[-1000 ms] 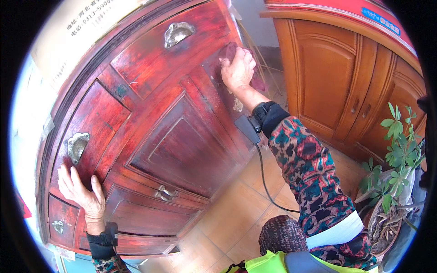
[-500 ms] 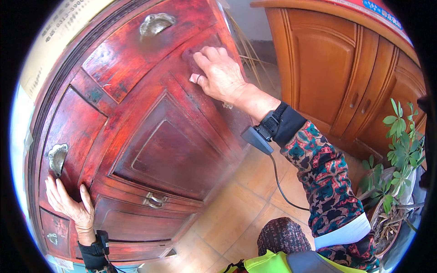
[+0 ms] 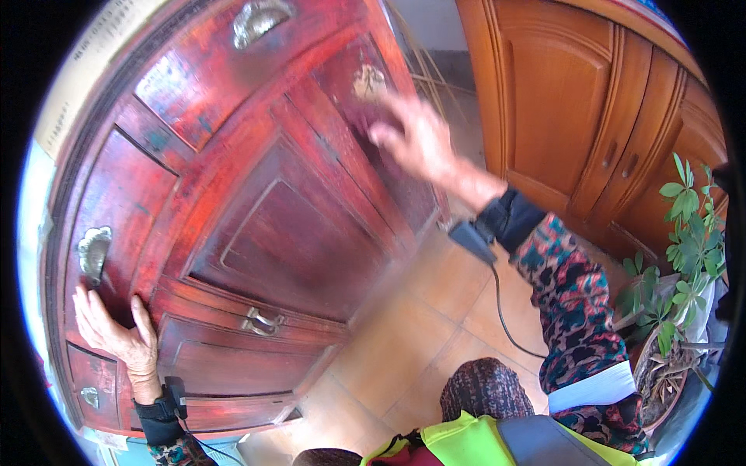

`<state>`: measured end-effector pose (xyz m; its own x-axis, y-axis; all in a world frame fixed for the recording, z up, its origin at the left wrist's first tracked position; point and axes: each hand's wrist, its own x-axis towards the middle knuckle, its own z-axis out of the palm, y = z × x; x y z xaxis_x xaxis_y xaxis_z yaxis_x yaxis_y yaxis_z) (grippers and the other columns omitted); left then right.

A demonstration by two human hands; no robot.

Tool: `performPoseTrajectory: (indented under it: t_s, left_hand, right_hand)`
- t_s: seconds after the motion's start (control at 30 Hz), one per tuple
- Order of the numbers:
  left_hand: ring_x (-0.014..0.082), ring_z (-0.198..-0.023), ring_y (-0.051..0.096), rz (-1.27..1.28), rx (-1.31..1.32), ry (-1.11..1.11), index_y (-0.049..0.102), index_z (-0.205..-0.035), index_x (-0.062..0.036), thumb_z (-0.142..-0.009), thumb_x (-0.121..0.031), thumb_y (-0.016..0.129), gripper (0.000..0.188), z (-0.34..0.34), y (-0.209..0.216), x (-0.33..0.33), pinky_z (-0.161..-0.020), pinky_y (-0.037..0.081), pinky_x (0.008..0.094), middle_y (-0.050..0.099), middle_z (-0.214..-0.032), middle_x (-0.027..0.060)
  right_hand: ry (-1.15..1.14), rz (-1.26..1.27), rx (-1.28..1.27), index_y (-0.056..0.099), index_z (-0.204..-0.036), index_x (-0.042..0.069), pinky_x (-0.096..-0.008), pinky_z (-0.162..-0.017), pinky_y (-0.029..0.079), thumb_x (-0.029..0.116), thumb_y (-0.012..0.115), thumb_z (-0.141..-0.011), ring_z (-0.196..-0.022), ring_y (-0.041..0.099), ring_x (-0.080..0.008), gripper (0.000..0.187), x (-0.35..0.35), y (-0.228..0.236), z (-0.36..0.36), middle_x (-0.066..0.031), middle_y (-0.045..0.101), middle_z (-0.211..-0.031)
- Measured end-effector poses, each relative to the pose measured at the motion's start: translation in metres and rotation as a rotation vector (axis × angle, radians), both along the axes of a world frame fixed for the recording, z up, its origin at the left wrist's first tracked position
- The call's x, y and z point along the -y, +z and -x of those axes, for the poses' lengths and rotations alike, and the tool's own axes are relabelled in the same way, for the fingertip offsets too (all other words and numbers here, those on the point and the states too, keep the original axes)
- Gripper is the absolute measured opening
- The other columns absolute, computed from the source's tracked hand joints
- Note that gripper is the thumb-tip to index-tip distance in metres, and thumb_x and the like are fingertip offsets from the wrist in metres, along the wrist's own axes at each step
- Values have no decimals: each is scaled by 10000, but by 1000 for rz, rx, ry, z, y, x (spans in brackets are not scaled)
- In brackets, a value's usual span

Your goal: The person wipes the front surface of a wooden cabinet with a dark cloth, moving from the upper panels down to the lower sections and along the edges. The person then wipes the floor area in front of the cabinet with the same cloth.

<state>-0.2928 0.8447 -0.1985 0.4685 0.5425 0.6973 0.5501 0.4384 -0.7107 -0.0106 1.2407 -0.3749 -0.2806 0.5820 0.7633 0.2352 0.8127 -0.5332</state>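
Note:
A worn red wooden cabinet [image 3: 299, 225] with drawers and panelled doors fills the left and middle. My left hand [image 3: 116, 334] rests with fingers spread on its front, just below a shell-shaped metal pull [image 3: 94, 255], holding nothing. Over the right-hand part of the front, my right hand [image 3: 420, 144] is blurred by motion. Its fingers press a dark purple cloth [image 3: 360, 119] to the wood, partly hidden under them. Right above that cloth is an ornate metal fitting [image 3: 369, 80]. Another shell pull [image 3: 260, 23] sits on the upper drawer.
An orange-brown wooden cupboard [image 3: 552, 93] stands at the right. In front of it is a potted leafy plant [image 3: 684, 241]. Thin dry sticks [image 3: 427, 70] lean between the two pieces of furniture. The floor [image 3: 404, 334] is tiled. A black cable [image 3: 505, 314] hangs from my right wrist device.
My right hand has moved right and slightly down with the cloth, uncovering the ornate fitting. The left hand keeps its place on the cabinet. The view has shifted a little.

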Motion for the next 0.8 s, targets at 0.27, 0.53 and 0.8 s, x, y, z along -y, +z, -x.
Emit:
performPoseTrajectory:
  t_s: [0.27, 0.53, 0.8]
  left_hand:
    - [401, -1276, 502, -27, 16, -5, 440, -1385, 48, -873, -221, 727, 645, 11, 3, 4, -1070, 373, 476, 508, -1397, 253]
    - [388, -1305, 473, -21, -12, 38, 422, -1412, 33, -894, -233, 701, 646, 5, 4, 3, -1084, 353, 459, 492, -1427, 222]
    - [401, -1305, 475, -17, 21, -3, 409, -1417, 36, -886, -215, 700, 656, 9, 3, 5, -1088, 349, 475, 482, -1436, 230]
  right_hand:
    - [-159, -340, -173, 561, -1267, 152, -517, -1000, 438, 252, 712, -833, -1247, 387, -456, 470, -7, -29, 58, -180, 418, -1389]
    - [-168, 265, 84, 560, -1265, 75, -513, -1009, 425, 248, 679, -870, -1247, 409, -468, 447, 26, -201, 46, -222, 424, -1392]
    - [5, -111, -497, 619, -1153, 94, -433, -934, 464, 329, 626, -892, -1047, 571, -341, 351, -39, 1, 9, -183, 632, -1099]
